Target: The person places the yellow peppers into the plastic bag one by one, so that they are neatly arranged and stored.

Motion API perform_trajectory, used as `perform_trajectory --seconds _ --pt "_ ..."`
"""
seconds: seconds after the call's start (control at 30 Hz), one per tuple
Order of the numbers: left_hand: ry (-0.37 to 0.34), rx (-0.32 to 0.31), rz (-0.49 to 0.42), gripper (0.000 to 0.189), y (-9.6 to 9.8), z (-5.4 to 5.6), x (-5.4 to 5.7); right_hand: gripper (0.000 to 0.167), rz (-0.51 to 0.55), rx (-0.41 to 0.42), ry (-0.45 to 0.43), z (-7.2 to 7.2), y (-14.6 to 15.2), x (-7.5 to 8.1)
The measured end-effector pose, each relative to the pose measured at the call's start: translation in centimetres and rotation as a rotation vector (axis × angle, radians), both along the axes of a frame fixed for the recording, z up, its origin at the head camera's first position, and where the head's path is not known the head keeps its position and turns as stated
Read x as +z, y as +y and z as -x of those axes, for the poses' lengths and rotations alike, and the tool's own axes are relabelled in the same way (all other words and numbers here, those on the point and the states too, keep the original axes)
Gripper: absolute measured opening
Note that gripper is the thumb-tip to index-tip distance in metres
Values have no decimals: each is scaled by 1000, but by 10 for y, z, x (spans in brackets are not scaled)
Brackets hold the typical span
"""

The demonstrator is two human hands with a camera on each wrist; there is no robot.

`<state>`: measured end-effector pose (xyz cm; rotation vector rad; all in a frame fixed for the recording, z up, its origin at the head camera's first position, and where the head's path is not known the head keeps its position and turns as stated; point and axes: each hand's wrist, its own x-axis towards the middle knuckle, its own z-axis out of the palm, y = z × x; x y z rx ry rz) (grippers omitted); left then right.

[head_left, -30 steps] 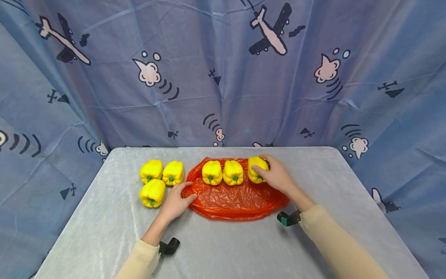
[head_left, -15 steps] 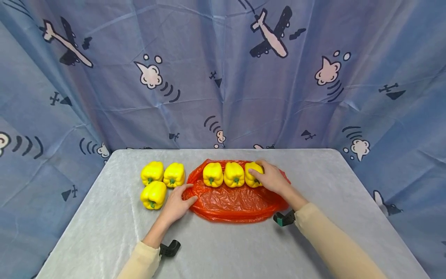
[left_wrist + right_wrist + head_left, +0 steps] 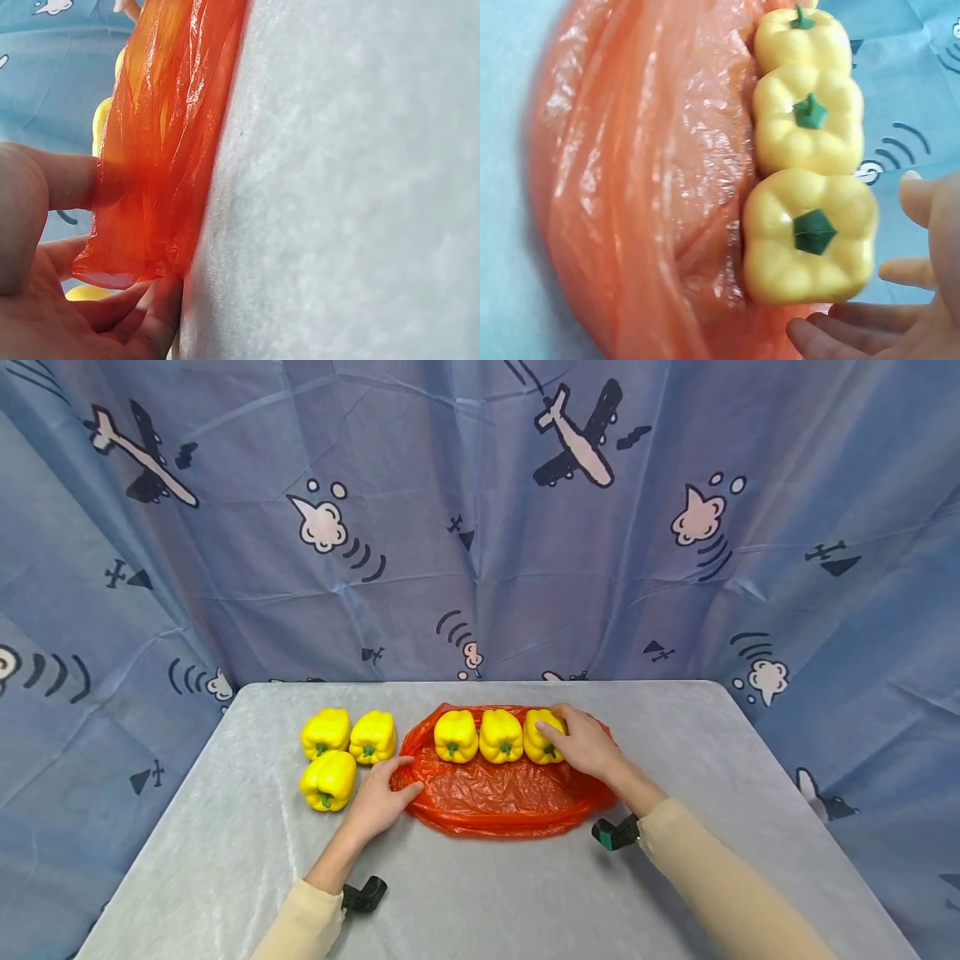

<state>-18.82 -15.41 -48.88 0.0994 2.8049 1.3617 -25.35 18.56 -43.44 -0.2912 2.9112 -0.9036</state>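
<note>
Three yellow bell peppers stand in a row along the back of the spread red plastic bag [image 3: 495, 797], their green stems facing front. My right hand [image 3: 588, 743] is around the rightmost bell pepper [image 3: 540, 745]. In the right wrist view the fingers of my right hand [image 3: 907, 300] are spread beside that bell pepper [image 3: 780, 262], a gap showing between thumb and pepper. My left hand [image 3: 378, 793] holds the bag's left end; in the left wrist view the bag's edge [image 3: 165, 187] lies between thumb and fingers, with the thumb partly behind the film.
Three more yellow bell peppers form a cluster left of the bag: one at the back [image 3: 326, 731], one beside it [image 3: 372, 737], one in front [image 3: 328, 781]. A pale cloth covers the table [image 3: 487, 902]. A blue patterned curtain [image 3: 480, 527] hangs behind.
The rightmost pepper has moved left with my right hand and stands next to the middle one. The right fingers show apart from it now. My left hand has stayed at the bag's end.
</note>
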Motion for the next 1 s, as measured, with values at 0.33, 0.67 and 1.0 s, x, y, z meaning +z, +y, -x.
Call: perform_trajectory --seconds 0.33,0.67,1.0 --pt "-8 12 7 49 -2 2 1 59 34 11 63 -16 12 24" --pt "-5 4 14 48 -3 3 0 52 153 18 114 -34 34 29" --pt "-9 0 8 47 0 0 1 51 128 64 165 -46 60 12"
